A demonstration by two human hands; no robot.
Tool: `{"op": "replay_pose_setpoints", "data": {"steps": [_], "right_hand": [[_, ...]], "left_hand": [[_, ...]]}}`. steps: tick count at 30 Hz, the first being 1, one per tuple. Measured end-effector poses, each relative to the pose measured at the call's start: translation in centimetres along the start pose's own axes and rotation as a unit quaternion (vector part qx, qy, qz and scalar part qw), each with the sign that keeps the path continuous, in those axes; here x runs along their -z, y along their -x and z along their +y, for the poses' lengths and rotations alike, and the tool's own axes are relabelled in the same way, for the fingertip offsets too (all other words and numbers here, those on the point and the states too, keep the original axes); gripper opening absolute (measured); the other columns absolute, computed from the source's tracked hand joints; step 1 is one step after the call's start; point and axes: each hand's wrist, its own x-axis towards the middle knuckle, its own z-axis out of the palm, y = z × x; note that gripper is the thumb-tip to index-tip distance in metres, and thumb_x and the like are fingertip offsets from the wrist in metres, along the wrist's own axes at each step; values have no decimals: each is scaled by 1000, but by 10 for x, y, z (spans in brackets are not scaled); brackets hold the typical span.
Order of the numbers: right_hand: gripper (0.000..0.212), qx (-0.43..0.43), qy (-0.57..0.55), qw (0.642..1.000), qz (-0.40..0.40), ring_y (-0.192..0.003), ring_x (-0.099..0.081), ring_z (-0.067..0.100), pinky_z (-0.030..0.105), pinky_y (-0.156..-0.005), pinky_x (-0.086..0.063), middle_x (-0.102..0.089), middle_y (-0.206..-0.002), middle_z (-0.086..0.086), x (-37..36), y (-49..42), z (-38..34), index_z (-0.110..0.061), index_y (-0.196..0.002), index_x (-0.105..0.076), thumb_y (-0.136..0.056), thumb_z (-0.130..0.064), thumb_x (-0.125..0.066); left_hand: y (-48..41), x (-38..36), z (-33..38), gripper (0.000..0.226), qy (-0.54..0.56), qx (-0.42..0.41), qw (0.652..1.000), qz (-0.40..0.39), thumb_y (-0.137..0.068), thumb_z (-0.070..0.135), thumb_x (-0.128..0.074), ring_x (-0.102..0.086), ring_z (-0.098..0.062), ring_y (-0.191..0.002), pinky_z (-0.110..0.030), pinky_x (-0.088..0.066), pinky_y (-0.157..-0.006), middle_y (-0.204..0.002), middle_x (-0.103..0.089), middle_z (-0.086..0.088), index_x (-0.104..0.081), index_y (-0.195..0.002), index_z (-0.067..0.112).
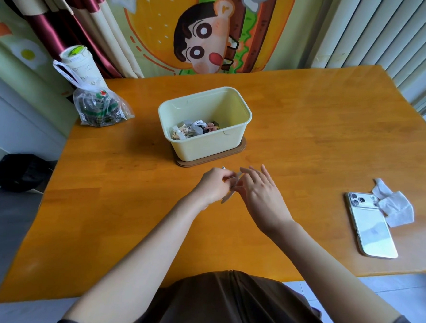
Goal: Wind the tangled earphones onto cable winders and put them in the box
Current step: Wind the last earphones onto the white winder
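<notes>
Before the box [209, 146], mid-table [306, 131] | winder [231, 189] is being pinched by left hand [213, 185] | right hand [261, 195] is being held loose, fingers spread | step judged: winding | next: cord kept taut, then boxed.

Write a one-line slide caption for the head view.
Both hands, left hand and right hand, work a cable winder before the cream box.

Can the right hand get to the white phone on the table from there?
Probably yes. The phone lies in the open on the table, to the right of the right hand, with nothing between them; only a crumpled tissue overlaps its far corner.
</notes>
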Motion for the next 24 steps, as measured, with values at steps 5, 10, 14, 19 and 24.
{"op": "replay_pose_setpoints", "data": {"steps": [5, 10, 14, 19, 24], "right_hand": [[7, -15, -28, 998, -52, -88, -58, 29, 33, -79, -43, -59, -97, 8, 0, 1, 2, -8, -99, -55, -94, -13, -53], [11, -65, -100, 987, -105, -89, -60, 25, 25, -61, -32, -60, -110, 4, 3, 0, 4, -11, -108, -44, -100, -19, -40], [24, -100, -166, 977, -91, -81, -60, 31, 40, -59, -44, -63, -101, 7, 11, -2, 2, -9, -100, -47, -99, -32, -42], [29, -139, -232, 962, -33, -78, -60, 26, 41, -62, -47, -63, -92, 5, 20, -8, 0, -10, -90, -52, -93, -39, -52], [28, -126, -230, 965, 8, -76, -55, 26, 38, -58, -44, -61, -86, 8, 21, -8, -6, -8, -90, -53, -90, -36, -54]], "left_hand": [[4, 3, 2, 24, 4, 5, 1000, -25, -97, 9, -47, -61, -18, -83, -30, -54, -69, -97, -66, -7, -71, -102, 13], [6, 2, 5, 31, 44, -19, 999, 23, -89, 4, -53, -64, -18, -98, -32, -55, -78, -104, -65, 2, -70, -106, 23], [8, 4, 10, 32, 78, -24, 987, 136, -77, 14, -72, -58, -9, -92, -22, -46, -74, -98, -60, 7, -60, -104, 26], [11, -1, 7, 51, 265, 43, 944, 192, -69, 18, -84, -59, -12, -92, -27, -50, -82, -102, -57, -1, -48, -104, 22], [14, -8, 8, 43, 384, 51, 900, 200, -71, 11, -82, -67, -20, -90, -37, -52, -91, -96, -65, -6, -52, -102, 16]]}}
